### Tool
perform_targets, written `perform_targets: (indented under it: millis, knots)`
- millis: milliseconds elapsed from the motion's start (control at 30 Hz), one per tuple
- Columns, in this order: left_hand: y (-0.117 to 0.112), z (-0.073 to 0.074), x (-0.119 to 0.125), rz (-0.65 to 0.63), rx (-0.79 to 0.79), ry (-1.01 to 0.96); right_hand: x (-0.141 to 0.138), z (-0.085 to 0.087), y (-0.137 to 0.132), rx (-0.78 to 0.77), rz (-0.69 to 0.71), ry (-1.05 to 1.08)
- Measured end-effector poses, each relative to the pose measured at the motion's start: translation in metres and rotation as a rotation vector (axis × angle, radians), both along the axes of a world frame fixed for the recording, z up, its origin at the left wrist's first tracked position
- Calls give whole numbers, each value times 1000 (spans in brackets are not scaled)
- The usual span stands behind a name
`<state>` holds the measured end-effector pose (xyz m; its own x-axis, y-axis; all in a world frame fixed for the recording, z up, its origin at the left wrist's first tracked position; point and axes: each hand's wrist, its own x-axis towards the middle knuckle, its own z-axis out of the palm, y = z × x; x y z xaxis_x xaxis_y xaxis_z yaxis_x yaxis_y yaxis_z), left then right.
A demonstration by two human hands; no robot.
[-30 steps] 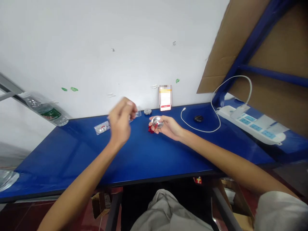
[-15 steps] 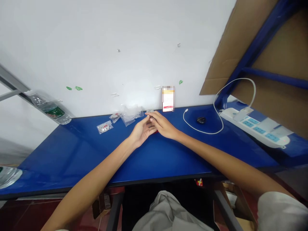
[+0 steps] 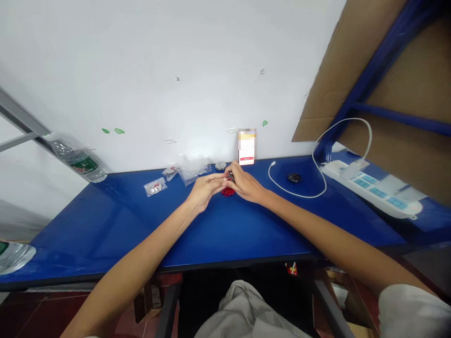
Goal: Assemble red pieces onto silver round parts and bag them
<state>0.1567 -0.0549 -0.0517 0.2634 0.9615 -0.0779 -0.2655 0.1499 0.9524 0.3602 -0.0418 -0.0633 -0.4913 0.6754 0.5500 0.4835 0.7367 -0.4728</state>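
Grip of right hand pinches a half-hidden dark piece; left hand meets it, hold unclear; red cord shows below, metal disc beyond.

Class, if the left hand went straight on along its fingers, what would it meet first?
The left hand points at the right hand, so probably that first; exact contact is unclear.
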Motion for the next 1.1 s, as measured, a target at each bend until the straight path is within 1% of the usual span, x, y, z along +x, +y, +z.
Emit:
perform_targets:
  millis: [100, 233, 367, 433, 500, 600, 700, 767, 867, 1000, 1100]
  knots:
    - [1, -3, 0, 41, 56, 34, 0, -8, 4, -43, 26, 82]
    - [3, -7, 0, 52, 68, 0, -5, -15, 8, -118, 35, 256]
    - [7, -11, -3, 85, 88, 7, -9, -15, 7, -268, 38, 356]
    - [9, -12, -6, 91, 102, 14, -9, -13, 4, -302, 26, 386]
    - [10, -11, -7, 94, 112, -6, -7, -10, 0, -275, -18, 408]
    - [11, -9, -8, 98, 132, -48, -2, -5, -7, -151, -66, 381]
    - [9, -7, -6, 94, 152, -53, 0, -1, -11, -36, -15, 302]
    - [6, -7, -4, 85, 156, -46, 1, -1, -11, 8, 7, 292]
    - [3, -5, -3, 90, 145, -27, 2, -1, -10, 43, 0, 338]
    - [0, -2, -3, 81, 139, 9, 5, 1, -9, 53, -2, 386]
    - [0, -2, -2, 72, 160, -4, 7, 4, -8, 49, 7, 364]
